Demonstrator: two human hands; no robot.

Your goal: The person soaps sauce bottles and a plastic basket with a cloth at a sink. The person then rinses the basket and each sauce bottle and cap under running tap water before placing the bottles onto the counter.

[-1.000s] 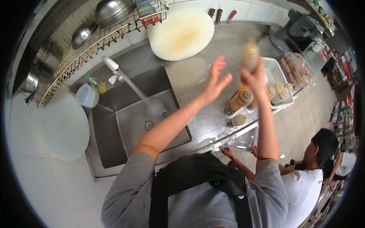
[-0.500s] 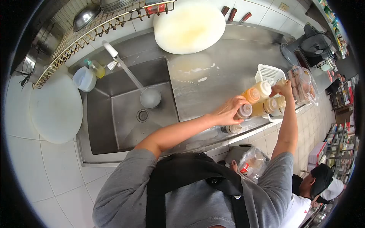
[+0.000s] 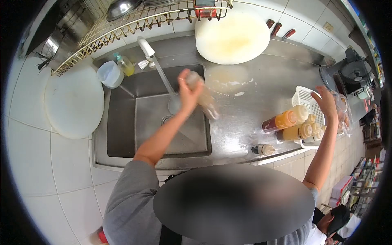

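My left hand point(image 3: 190, 93) is wrapped round a squeeze bottle point(image 3: 207, 103), blurred by motion, above the sink's right edge. Water runs from the white tap point(image 3: 145, 46) into the steel sink point(image 3: 141, 134). My right hand point(image 3: 326, 102) has its fingers apart over a white basket point(image 3: 304, 96) and holds nothing. Several sauce bottles stand between, among them an orange one point(image 3: 286, 119) and a yellow one point(image 3: 300, 132). A small dark-based bottle point(image 3: 264, 150) is near the counter's front edge.
A round white board point(image 3: 232, 36) leans at the back wall, another point(image 3: 74, 100) at the left. Knives point(image 3: 276, 29) hang behind. A soap bottle point(image 3: 125, 65) and white tub point(image 3: 110, 74) sit by the sink. A co-worker's dark cap point(image 3: 339, 218) shows at lower right.
My left hand has taken a bottle from the group and moved it left to the sink. My right hand has let go of a bottle at the basket and risen with open fingers.
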